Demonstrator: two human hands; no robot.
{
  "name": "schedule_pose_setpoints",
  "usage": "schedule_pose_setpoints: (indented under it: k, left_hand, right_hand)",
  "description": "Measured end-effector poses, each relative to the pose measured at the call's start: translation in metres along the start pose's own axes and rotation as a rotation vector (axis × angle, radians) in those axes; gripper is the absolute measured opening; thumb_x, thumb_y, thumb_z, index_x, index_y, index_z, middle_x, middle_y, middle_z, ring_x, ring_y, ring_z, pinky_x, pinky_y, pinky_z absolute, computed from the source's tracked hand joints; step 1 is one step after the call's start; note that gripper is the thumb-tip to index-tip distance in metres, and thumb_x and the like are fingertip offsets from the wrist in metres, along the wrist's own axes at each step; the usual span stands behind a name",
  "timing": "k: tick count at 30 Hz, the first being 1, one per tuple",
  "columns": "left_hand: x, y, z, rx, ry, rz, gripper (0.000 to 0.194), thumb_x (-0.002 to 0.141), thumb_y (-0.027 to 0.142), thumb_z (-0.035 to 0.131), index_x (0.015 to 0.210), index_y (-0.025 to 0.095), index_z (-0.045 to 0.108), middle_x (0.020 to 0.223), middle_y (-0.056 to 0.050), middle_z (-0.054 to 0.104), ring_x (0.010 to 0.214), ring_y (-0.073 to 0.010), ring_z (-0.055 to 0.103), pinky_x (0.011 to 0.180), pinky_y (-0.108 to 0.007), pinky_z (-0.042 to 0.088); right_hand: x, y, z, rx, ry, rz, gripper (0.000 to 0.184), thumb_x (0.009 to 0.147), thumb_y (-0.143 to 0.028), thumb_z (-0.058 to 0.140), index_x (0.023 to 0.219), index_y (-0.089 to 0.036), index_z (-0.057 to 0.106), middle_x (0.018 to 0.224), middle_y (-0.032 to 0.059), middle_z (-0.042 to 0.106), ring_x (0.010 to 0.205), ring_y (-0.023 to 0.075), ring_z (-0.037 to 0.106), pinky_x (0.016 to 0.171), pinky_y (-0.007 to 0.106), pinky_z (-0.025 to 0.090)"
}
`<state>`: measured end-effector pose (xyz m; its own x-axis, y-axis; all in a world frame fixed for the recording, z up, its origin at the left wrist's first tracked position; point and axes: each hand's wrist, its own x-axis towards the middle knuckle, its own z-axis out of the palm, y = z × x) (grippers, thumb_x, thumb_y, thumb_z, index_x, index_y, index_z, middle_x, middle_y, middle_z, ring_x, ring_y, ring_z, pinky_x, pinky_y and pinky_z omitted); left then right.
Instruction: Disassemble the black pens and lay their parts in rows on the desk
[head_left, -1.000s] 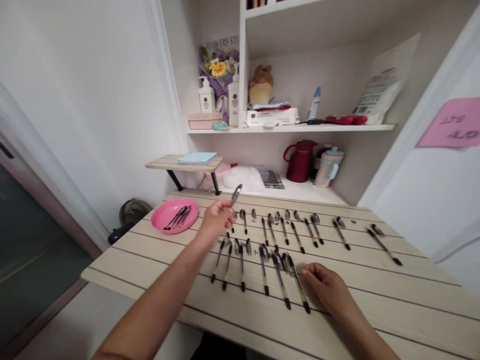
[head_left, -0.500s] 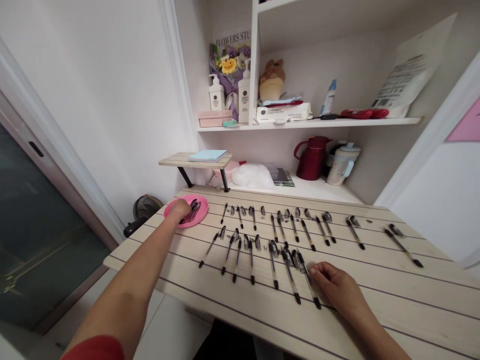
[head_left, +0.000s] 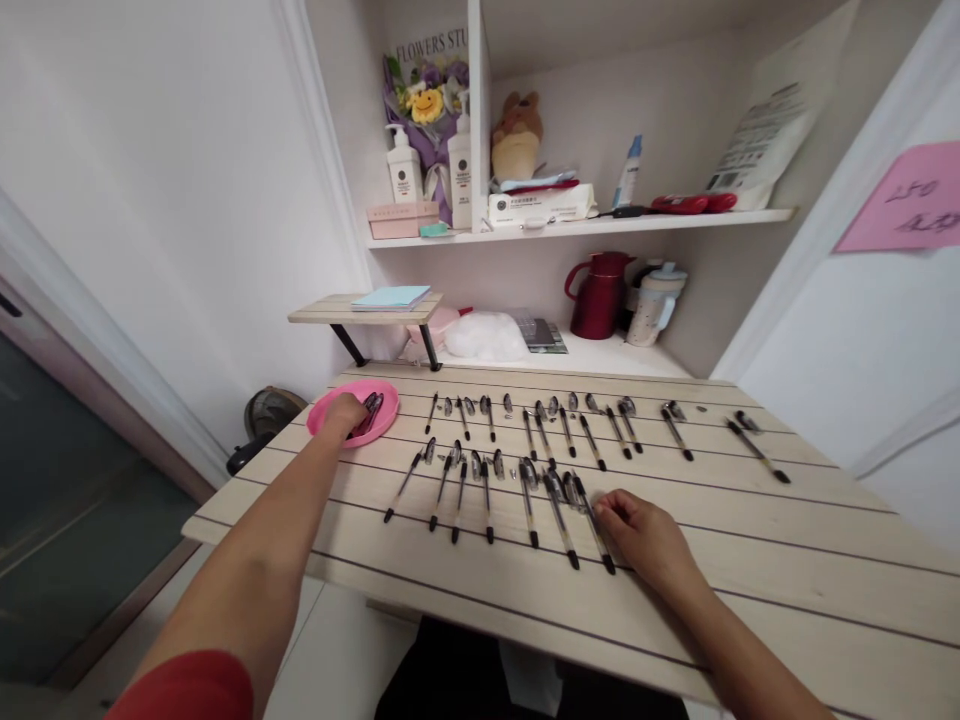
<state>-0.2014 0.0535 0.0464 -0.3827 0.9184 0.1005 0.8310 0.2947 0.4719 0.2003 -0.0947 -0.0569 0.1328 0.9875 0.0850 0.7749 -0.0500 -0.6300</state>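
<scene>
My left hand (head_left: 346,412) reaches into a round pink plate (head_left: 319,415) at the desk's left side. Beside its fingers lie several dark pens (head_left: 369,412); the fingertips are mostly hidden, so their grip does not show. My right hand (head_left: 646,535) rests on the desk with its fingers curled and thumb and forefinger together. Anything between those fingertips is too small to make out. Just left of it lies a black-tipped clear pen (head_left: 598,530), the rightmost of the front row. More pens lie in two rows, with loose dark caps (head_left: 499,463) near their upper ends.
The pale striped desk (head_left: 720,560) holds a small raised stand (head_left: 322,309) with blue paper (head_left: 391,297) on it. Behind are a red jug (head_left: 598,297), a light blue-lidded cup (head_left: 656,308) and a white plastic bag (head_left: 486,337). A shelf (head_left: 637,224) with bottles and boxes runs above.
The view has turned a little to the right, so everything appears farther left. My left hand stays in the pink plate and my right hand stays beside the same pen.
</scene>
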Motion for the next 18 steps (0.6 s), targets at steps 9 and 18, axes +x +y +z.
schedule_pose_setpoints:
  k: [9, 18]
  left_hand:
    - [-0.083, 0.080, 0.049, -0.194, -0.025, 0.518, 0.024, 0.074, 0.024, 0.048, 0.093, 0.020, 0.063, 0.095, -0.004, 0.060, 0.086, -0.0162, 0.053, 0.075, -0.025, 0.039]
    - [-0.191, 0.133, 0.125, -0.596, -0.588, 0.634, 0.020, 0.066, 0.024, 0.053, 0.079, 0.019, 0.067, 0.071, -0.003, 0.063, 0.065, -0.0143, 0.055, 0.060, -0.023, 0.042]
  right_hand:
    - [-0.003, -0.022, -0.004, -0.175, -0.033, 0.063, 0.023, 0.069, -0.039, 0.050, 0.079, -0.018, 0.056, 0.065, 0.0059, 0.063, 0.058, 0.0179, 0.055, 0.051, 0.025, 0.029]
    - [-0.014, -0.031, -0.003, -0.383, -0.070, 0.101, 0.019, 0.071, -0.031, 0.043, 0.065, -0.018, 0.055, 0.067, 0.0117, 0.064, 0.063, 0.0219, 0.057, 0.051, 0.028, 0.026]
